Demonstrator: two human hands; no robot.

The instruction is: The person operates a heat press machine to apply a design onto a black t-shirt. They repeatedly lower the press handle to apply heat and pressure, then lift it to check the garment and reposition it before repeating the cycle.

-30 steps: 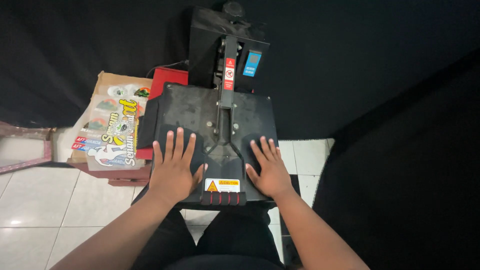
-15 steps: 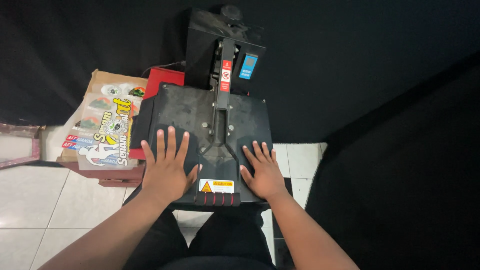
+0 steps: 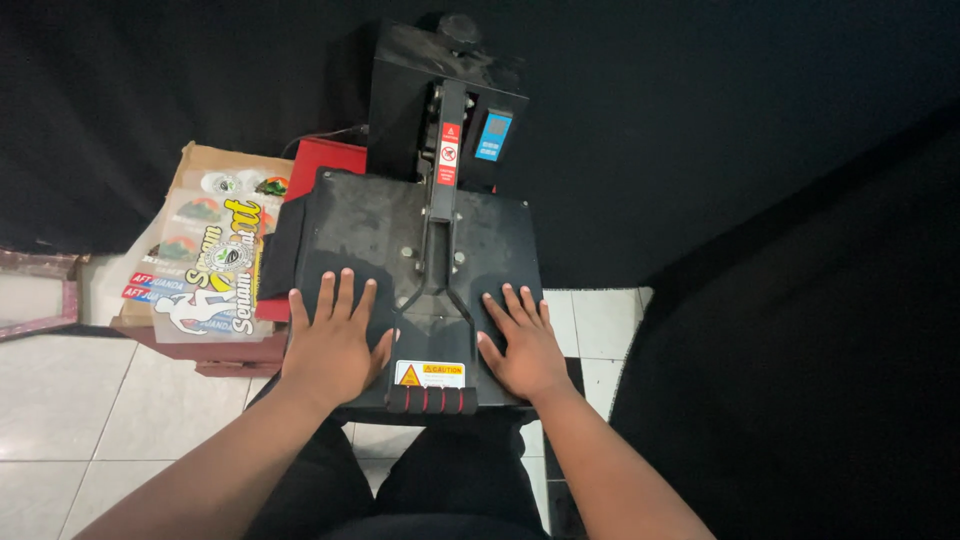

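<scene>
Two bare hands lie flat on the dark top plate (image 3: pixel 400 235) of a heat press, one on each side of its central arm (image 3: pixel 432 255). Nearest the viewer, at 6 o'clock on the plate's front edge, sits the handle grip (image 3: pixel 432 401), black with red rings, and just beyond it a small yellow-and-white warning label (image 3: pixel 430 374). At 7 o'clock from the plate's middle, the left hand (image 3: pixel 333 345) rests palm down, fingers spread and pointing toward 12, thumb angled toward the label. At 5 o'clock the right hand (image 3: pixel 523 345) lies the same way, fingers slightly fanned, palm pressed to the metal. Neither hand holds anything; both touch only the plate.

Beyond the fingertips the plate stretches on, scuffed and dusty. At 12 o'clock rises the machine's black rear column (image 3: pixel 440 95), carrying a red sticker (image 3: pixel 448 153) and a blue control panel (image 3: pixel 492 136). Out at 9 o'clock, a clear sheet of printed stickers (image 3: pixel 210 265) lies on a cardboard box (image 3: pixel 200 160), with a red piece (image 3: pixel 325 158) showing between box and press. White floor tiles (image 3: pixel 90 400) spread at 8 o'clock, and black cloth (image 3: pixel 750 200) fills the far background.
</scene>
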